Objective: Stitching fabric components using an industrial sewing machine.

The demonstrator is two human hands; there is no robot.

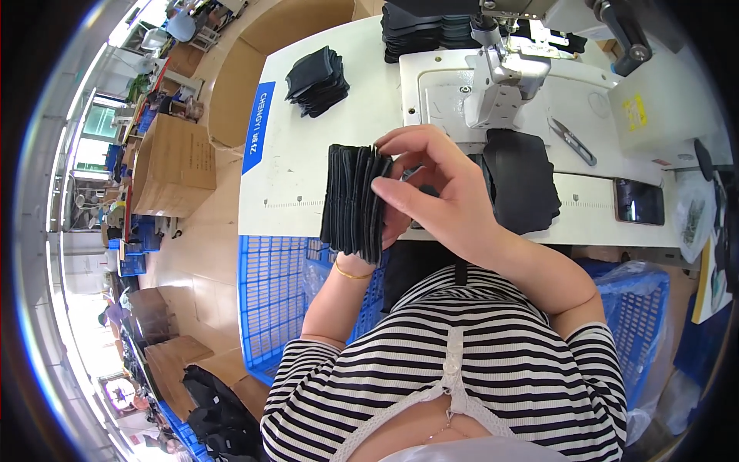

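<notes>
A thick bundle of black fabric pieces (pixel 350 200) stands on edge above the table's front edge, its layers side by side. My left hand (pixel 395 225) grips it from beneath and behind; the bundle hides most of that hand, though some fingers show at its right side. My right hand (pixel 440 185) has thumb and forefinger closed on the bundle's upper right edge, at the outermost layers. Just right of that hand, a flat stack of black fabric pieces (pixel 523 185) lies on the table. Another small black stack (pixel 317 81) sits farther back on the left.
A sewing machine (pixel 504 85) stands at the back, with more dark fabric stacks (pixel 416 35) beside it. Thread snips (pixel 573 142) and a phone (pixel 639 202) lie on the right. Blue plastic baskets (pixel 265 300) flank me below the white tabletop (pixel 285 173). Cardboard boxes (pixel 177 165) stand left.
</notes>
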